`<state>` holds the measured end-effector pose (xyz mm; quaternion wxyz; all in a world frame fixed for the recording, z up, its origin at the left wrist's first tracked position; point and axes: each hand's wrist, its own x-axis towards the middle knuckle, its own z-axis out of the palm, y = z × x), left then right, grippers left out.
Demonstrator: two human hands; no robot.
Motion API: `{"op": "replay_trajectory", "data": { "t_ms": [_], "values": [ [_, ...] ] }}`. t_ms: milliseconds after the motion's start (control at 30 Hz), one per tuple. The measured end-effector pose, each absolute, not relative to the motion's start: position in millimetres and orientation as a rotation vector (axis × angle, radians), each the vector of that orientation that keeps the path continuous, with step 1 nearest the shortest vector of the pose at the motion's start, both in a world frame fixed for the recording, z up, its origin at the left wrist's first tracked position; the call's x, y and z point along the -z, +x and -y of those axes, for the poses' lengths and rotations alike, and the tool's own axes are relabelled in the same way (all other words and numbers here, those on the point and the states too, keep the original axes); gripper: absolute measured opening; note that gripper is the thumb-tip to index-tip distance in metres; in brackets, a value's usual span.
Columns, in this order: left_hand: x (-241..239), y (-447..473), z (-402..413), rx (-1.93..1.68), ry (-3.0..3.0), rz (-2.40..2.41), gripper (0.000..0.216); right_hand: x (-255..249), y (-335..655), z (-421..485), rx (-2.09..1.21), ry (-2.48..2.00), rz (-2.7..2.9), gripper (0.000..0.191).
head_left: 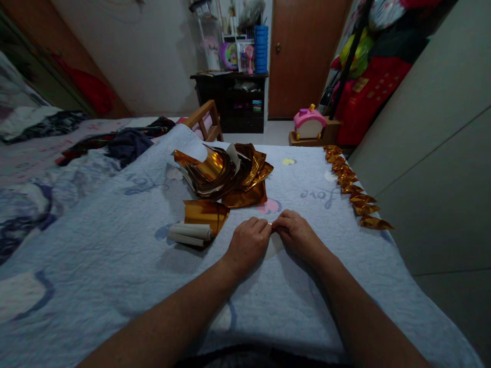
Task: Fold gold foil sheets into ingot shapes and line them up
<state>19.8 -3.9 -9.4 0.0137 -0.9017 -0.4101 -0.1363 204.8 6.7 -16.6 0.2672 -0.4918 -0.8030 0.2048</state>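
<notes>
My left hand (pixel 249 241) and my right hand (pixel 298 234) meet at the middle of the blue bedspread. Both are closed on one small piece of gold foil paper (pixel 273 228), and only a sliver of it shows between the fingertips. Left of my left hand lie a rolled bundle of white-backed paper (pixel 190 233) and gold sheets (pixel 205 212). Farther back is a large curled stack of gold foil paper (pixel 215 171). Along the right edge runs a row of several folded gold foil pieces (pixel 347 183).
The bedspread (pixel 126 286) covers the surface under my hands. Crumpled clothes (pixel 128 145) lie at the left. Beyond the far edge stand a wooden chair (pixel 207 122), a dark cabinet (pixel 230 102) and a pink toy (pixel 309 124). A pale cabinet wall (pixel 433 168) rises close on the right.
</notes>
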Motion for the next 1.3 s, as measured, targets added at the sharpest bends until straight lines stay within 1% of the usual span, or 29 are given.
{"op": "replay_trajectory", "data": {
  "t_ms": [333,567,933,1300],
  "values": [
    [8.5,20.9,3.9,0.413,-2.797,1.358,0.012,15.3,204.5,-7.9,-0.549,-1.335,2.18,0.025],
    [7.6,21.2,4.3,0.371,-2.773,1.397,0.005,14.1,205.9,-8.4,-0.565,-1.301,2.177,0.025],
    [3.8,22.7,6.2,0.269,-2.736,1.446,0.007,13.7,204.7,-9.3,-0.561,-1.332,2.174,0.025],
    [7.2,21.6,7.5,0.353,-2.736,1.376,0.017,15.0,205.1,-7.7,-0.524,-1.351,2.194,0.021]
  ]
}}
